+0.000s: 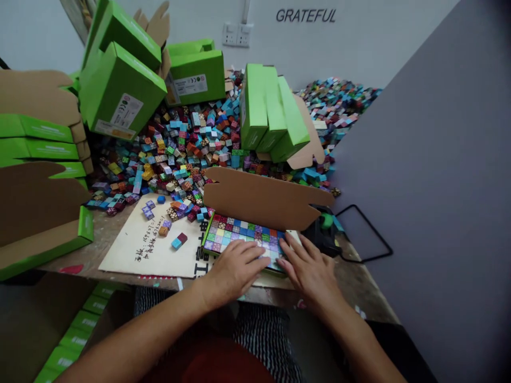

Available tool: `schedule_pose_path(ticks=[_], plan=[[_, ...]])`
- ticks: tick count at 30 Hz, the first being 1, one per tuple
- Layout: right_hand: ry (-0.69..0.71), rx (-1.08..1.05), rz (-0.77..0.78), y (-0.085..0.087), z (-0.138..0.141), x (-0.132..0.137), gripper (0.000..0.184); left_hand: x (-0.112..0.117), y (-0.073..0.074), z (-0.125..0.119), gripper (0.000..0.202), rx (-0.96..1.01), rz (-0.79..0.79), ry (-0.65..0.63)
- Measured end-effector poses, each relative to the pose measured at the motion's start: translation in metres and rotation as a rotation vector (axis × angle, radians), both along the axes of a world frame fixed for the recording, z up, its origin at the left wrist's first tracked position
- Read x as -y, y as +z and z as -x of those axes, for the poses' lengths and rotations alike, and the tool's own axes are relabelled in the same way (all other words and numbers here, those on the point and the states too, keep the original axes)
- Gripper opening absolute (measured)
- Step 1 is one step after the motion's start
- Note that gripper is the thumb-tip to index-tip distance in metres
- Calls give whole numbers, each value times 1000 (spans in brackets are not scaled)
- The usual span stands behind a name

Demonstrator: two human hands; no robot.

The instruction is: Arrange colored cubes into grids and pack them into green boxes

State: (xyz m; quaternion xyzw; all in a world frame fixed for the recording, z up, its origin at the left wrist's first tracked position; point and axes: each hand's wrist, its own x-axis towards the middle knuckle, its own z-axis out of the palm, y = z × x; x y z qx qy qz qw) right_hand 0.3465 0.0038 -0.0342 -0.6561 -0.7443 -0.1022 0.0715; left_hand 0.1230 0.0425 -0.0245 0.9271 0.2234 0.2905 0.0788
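Note:
A shallow green cardboard box (205,239) lies on the table in front of me, its brown lid (263,197) standing open at the back. Rows of small patterned cubes (239,231) fill it. My left hand (239,266) rests on the front of the rows, fingers stretched out over the cubes. At the box's right end, my right hand (309,268) lies with spread fingers on the cubes and the edge. Neither hand appears to grip anything, though what is under the palms is hidden.
Loose cubes (181,239) lie on a paper sheet with handwriting (128,244). A large heap of cubes (191,143) covers the back. Green boxes (120,90) stand on it, and more are stacked left (40,138). A black tape dispenser (319,239) and a grey panel (431,159) are right.

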Motion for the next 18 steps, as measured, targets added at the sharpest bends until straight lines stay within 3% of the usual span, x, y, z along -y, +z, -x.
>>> schedule_pose_path(ticks=[5, 8, 10, 13, 16, 18], plan=[[44, -212, 127, 2, -6, -5, 39, 9, -9, 70, 26, 65, -7, 191], [109, -544, 165, 2, -11, -2, 40, 13, -22, 114, 21, 14, 44, 350], [69, -792, 156, -1, -12, 4, 43, 13, -24, 131, 20, 1, 61, 430], [-141, -1150, 85, -5, -14, 2, 54, 3, -15, 129, 21, 108, 146, 502], [-313, -1390, -130, 0, -19, -19, 67, -27, 1, 104, 36, 429, 415, 571], [-341, -1420, -200, 7, -22, -37, 70, -55, 10, 86, 54, 677, 587, 603]])
